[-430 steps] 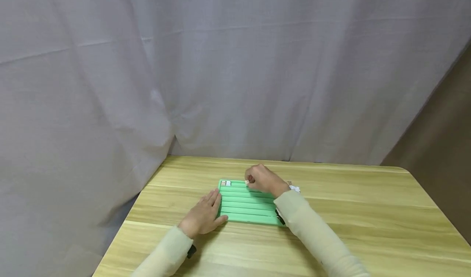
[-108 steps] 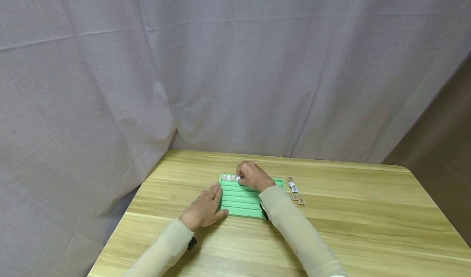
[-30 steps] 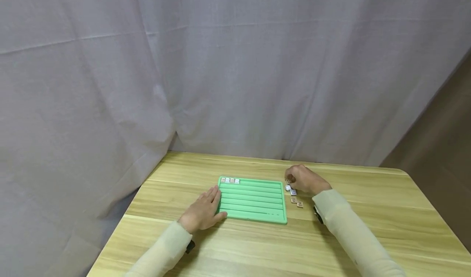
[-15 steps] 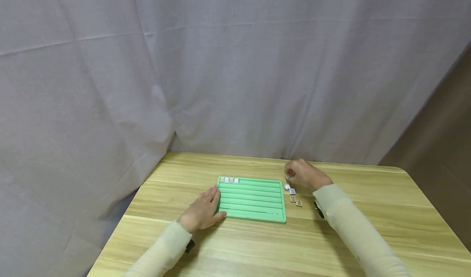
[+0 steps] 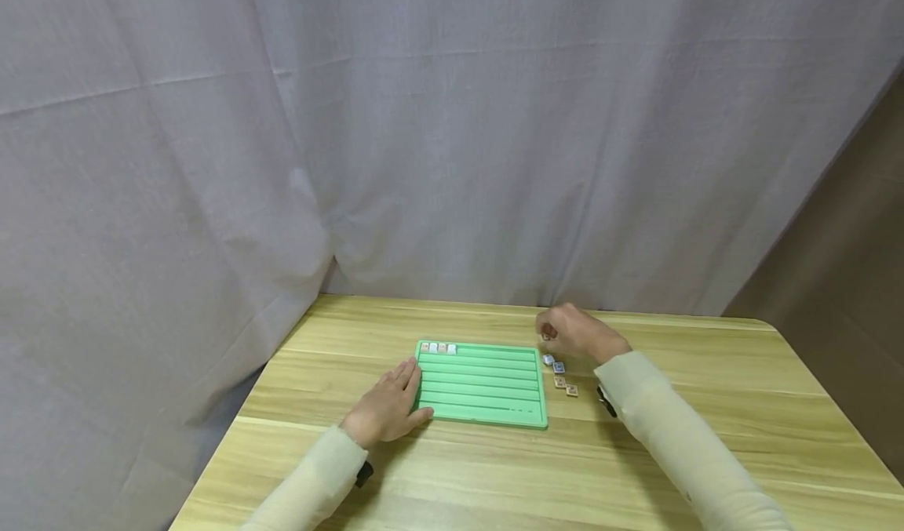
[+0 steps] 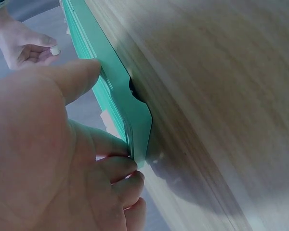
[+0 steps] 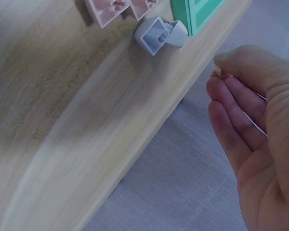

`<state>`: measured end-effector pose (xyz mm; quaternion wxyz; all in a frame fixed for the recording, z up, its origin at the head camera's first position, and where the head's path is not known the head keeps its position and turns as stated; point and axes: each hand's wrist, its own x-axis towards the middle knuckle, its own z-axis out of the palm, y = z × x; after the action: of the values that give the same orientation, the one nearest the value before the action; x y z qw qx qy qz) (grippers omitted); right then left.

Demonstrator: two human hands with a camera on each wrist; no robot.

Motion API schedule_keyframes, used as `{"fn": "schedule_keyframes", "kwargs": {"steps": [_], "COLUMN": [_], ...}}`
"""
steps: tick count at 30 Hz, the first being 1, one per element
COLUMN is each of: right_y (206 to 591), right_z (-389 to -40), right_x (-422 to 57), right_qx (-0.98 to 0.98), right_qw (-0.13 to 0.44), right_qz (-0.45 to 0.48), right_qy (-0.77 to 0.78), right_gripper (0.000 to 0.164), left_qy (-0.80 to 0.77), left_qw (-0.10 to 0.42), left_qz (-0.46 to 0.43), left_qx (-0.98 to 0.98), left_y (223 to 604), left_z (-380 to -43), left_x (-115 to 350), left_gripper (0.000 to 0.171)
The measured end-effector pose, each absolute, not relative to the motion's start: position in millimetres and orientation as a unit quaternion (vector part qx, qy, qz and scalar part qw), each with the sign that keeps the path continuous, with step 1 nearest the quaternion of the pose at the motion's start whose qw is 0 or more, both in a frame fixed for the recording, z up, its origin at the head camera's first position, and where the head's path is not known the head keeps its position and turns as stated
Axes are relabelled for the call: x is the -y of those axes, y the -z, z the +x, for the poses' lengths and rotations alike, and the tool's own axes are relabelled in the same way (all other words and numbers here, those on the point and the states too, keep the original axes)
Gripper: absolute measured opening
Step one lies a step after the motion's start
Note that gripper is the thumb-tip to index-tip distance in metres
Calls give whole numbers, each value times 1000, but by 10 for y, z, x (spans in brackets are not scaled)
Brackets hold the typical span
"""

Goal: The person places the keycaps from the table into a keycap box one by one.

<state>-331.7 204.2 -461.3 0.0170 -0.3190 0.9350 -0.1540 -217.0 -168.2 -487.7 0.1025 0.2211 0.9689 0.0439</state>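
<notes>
A small pale cap (image 6: 55, 50) is pinched between the thumb and fingertips of the right hand (image 5: 577, 332), just beyond the far right corner of the green tray (image 5: 487, 382). It is held at the very ends of the fingers, well out from the palm. By its look, the cap should be very light, stiff, a little slippery and hardly fragile; so small a thing is best taken by 2 opposite sides.

Nearer the body, beside the tray's right edge, 2 whitish caps (image 5: 559, 367) and 2 tan caps (image 5: 560, 383) are scattered on the table (image 5: 466, 468). Hollow undersides are shown by both tan caps and 1 whitish cap. A row of 4 caps (image 5: 442, 348) is set at the left end of the tray's far groove.

The tray's near left corner is touched by the left hand (image 5: 387, 404), its fingers extended along the left side, its thumb spread to the near edge. The tray seems rigid and light, probably best steadied by its rim.
</notes>
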Motion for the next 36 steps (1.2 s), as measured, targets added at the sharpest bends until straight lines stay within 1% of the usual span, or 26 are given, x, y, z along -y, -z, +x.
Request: {"fn": "schedule_keyframes", "kwargs": {"steps": [2, 8, 13, 18, 21, 28, 36], "right_y": [4608, 4600, 4597, 4608, 4616, 4635, 4663], "right_z": [-3313, -3293, -3274, -3262, -3258, -3260, -3260], "right_x": [-2020, -1961, -1945, -1922, -1898, -1837, -1780], "right_qx": [-935, -931, -931, -931, -930, -927, -917], "right_qw": [25, 21, 19, 21, 19, 18, -8], "right_qz": [-315, -329, -325, -326, -327, -332, -362], "right_qy": [158, 157, 163, 166, 165, 171, 166], "right_gripper": [8, 14, 9, 8, 12, 8, 7], "left_qy": [-42, -41, -40, -39, -38, -38, -39], "left_qw": [103, 103, 101, 101, 98, 92, 73], "left_qz": [222, 223, 226, 229, 232, 237, 249], "left_qx": [-969, -968, -968, -967, -967, -966, -965], "left_y": [4880, 4890, 4899, 4911, 4914, 4904, 4936], "left_z": [-2170, -2170, -2170, -2175, -2179, -2170, -2152], "left_x": [1681, 1678, 1675, 1675, 1678, 1696, 1735], "left_gripper": [84, 84, 84, 84, 83, 82, 80]}}
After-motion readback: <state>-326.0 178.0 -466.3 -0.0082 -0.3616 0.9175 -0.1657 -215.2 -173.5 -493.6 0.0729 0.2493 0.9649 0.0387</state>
